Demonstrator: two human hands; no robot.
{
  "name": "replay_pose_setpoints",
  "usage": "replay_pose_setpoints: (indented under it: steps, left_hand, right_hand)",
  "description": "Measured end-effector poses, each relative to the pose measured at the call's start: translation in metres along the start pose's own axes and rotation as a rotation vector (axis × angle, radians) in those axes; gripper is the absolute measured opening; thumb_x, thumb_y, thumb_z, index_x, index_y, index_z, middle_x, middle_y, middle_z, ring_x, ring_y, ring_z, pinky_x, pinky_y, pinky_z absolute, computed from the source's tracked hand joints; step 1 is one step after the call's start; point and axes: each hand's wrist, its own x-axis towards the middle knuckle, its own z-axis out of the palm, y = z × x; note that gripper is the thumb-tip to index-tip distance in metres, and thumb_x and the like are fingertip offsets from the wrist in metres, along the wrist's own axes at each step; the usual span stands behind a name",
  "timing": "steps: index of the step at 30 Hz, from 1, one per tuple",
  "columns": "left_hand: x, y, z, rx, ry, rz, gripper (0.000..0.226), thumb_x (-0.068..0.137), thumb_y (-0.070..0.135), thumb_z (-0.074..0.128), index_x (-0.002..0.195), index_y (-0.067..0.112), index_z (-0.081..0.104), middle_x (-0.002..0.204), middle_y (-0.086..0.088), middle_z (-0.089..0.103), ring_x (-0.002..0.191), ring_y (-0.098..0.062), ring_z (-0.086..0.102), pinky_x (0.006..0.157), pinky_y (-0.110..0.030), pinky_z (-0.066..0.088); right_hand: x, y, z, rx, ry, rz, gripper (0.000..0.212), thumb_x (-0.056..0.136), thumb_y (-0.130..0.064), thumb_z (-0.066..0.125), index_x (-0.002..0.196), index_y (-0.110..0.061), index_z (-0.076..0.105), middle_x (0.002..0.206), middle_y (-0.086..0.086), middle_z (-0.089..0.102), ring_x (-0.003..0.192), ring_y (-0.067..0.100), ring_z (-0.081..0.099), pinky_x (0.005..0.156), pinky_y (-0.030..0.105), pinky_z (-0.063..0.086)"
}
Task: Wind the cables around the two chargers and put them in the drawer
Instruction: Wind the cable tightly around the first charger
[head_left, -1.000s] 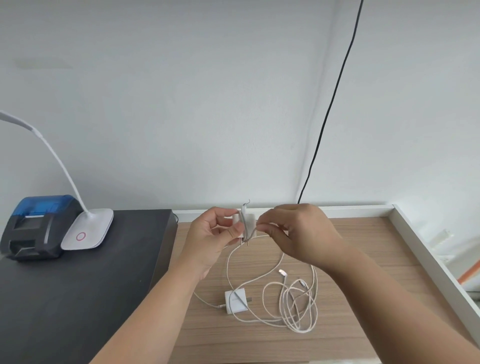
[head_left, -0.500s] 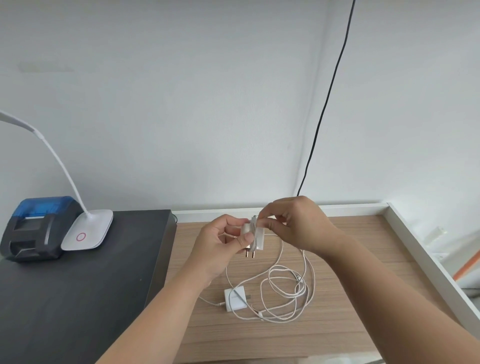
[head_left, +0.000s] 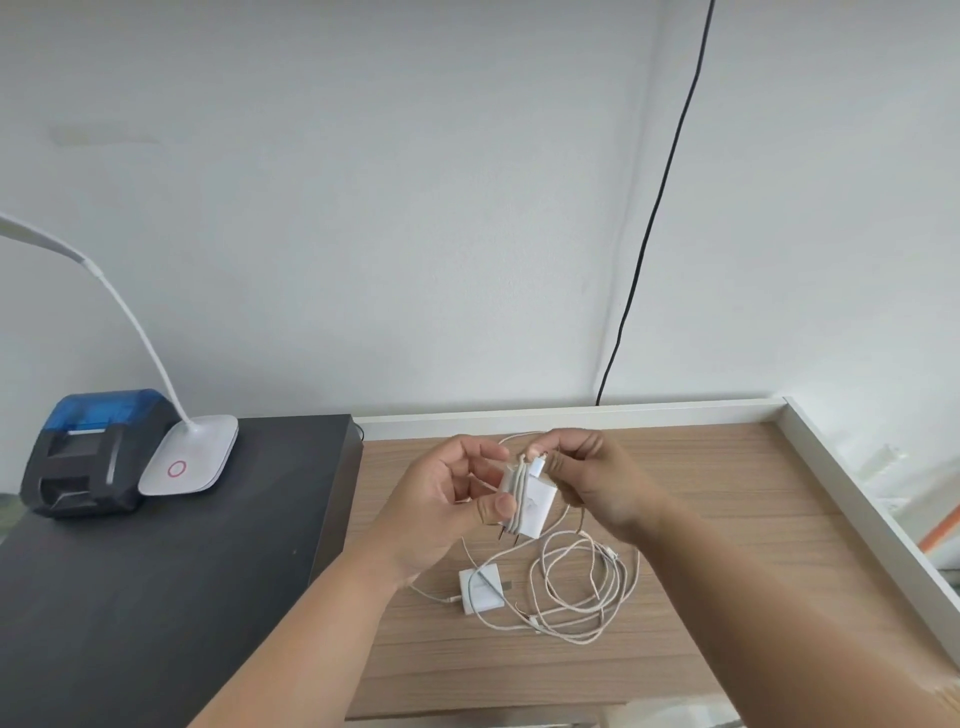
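Note:
My left hand (head_left: 441, 499) holds a white charger (head_left: 535, 501) above the wooden desk, prongs pointing down, with several turns of white cable wrapped around it. My right hand (head_left: 592, 478) pinches the end of that cable at the charger's top edge. Below them a second white charger (head_left: 480, 590) lies flat on the desk, and its white cable (head_left: 582, 592) lies in loose loops to its right. No drawer is in view.
A wooden desk (head_left: 727, 499) has a white raised rim along the back and right. To the left stands a black cabinet top (head_left: 156, 597) with a white desk lamp (head_left: 189, 462) and a blue-lidded printer (head_left: 88, 452). A black wire (head_left: 654, 208) runs down the wall.
More cable has gone around the held charger, and the free length hanging from it has shortened. My right hand moved from the charger's side to its top edge with the cable end.

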Motion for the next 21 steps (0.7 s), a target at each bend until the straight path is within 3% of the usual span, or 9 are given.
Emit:
replay_pose_setpoints:
  steps: [1,3,7,10,14,18,21]
  left_hand:
    - [0.0,0.0,0.0,-0.025,0.0,0.013,0.042,0.068,0.005,0.082,0.104,0.006,0.061,0.086,-0.006,0.067,0.072,-0.014,0.061,0.067,-0.026,0.053]
    - [0.002,0.0,0.0,-0.067,-0.005,0.032,0.043,0.064,0.013,0.085,0.101,0.006,0.063,0.085,-0.003,0.069,0.073,-0.012,0.063,0.066,-0.026,0.053]
    - [0.004,-0.004,0.002,-0.143,0.002,0.026,0.058,0.053,0.033,0.093,0.099,0.008,0.067,0.092,-0.012,0.068,0.08,-0.019,0.064,0.069,-0.034,0.056]
    - [0.009,-0.003,0.004,-0.222,0.081,0.019,0.062,0.048,0.036,0.095,0.098,0.01,0.068,0.089,-0.008,0.069,0.078,-0.021,0.065,0.068,-0.035,0.057]
    - [0.015,-0.001,0.013,-0.338,0.21,0.004,0.039,0.065,0.015,0.086,0.099,0.01,0.067,0.078,-0.001,0.069,0.072,-0.016,0.067,0.064,-0.028,0.055]
    - [0.018,0.001,0.018,-0.305,0.297,-0.018,0.036,0.068,0.009,0.07,0.103,0.008,0.064,0.079,-0.002,0.072,0.073,-0.015,0.068,0.07,-0.03,0.056]
    - [0.02,0.001,0.02,-0.375,0.37,-0.023,0.033,0.073,0.006,0.069,0.106,0.008,0.064,0.081,-0.004,0.071,0.069,-0.012,0.069,0.063,-0.025,0.057]
  right_hand:
    - [-0.002,0.007,0.004,0.039,0.021,0.022,0.02,0.08,-0.023,0.067,0.084,-0.004,0.071,0.057,0.008,0.05,0.042,0.007,0.024,0.041,0.022,0.014]
    - [-0.005,0.011,0.01,0.09,0.085,0.049,0.016,0.084,-0.018,0.065,0.081,-0.004,0.072,0.051,0.003,0.047,0.039,0.006,0.024,0.039,0.019,0.016]
    - [-0.015,0.0,0.014,0.071,0.182,0.002,0.013,0.09,0.003,0.057,0.08,0.001,0.065,0.04,-0.015,0.052,0.035,-0.002,0.046,0.038,0.008,0.035]
    - [-0.021,-0.001,0.018,0.009,0.239,-0.046,0.015,0.089,-0.006,0.063,0.075,-0.006,0.067,0.043,-0.015,0.049,0.039,-0.001,0.043,0.045,0.008,0.034]
    - [-0.03,0.011,0.019,-0.519,0.312,-0.162,0.014,0.091,-0.026,0.063,0.081,-0.025,0.074,0.052,-0.006,0.037,0.051,0.007,0.03,0.05,0.023,0.027]
    - [-0.038,0.002,0.016,-0.879,0.324,-0.326,0.012,0.091,-0.023,0.059,0.093,-0.026,0.071,0.053,-0.014,0.049,0.053,0.007,0.044,0.051,0.026,0.036]
    - [-0.039,-0.002,0.014,-0.994,0.271,-0.359,0.014,0.093,-0.025,0.058,0.094,-0.022,0.072,0.069,-0.008,0.066,0.063,0.011,0.057,0.054,0.028,0.044]
